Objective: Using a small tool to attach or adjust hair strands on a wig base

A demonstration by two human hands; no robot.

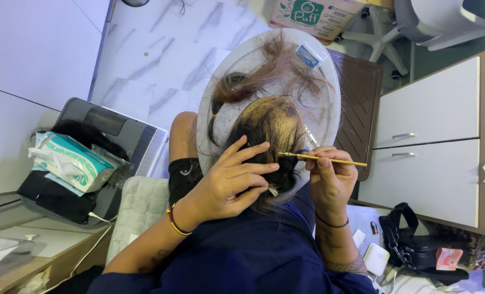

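Place: a hair salon is indicated.
Evidence: hair is spread over a clear round tray (329, 117); a sectioning clip (307, 55) and comb (309, 139) are seen.
Floor: marble-patterned tiles (160, 60) are laid.

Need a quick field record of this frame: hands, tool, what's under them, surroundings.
view: head camera, looking down
left hand: fingers spread, pressing on dark hair of a seated person
right hand: pinch grip on thin yellow stick, tip at the hair
tray: clear round tray behind the head, loose strands spread on it
clip: blue clip on tray edge
left side: tissue pack on dark case
right side: white drawers, black bag
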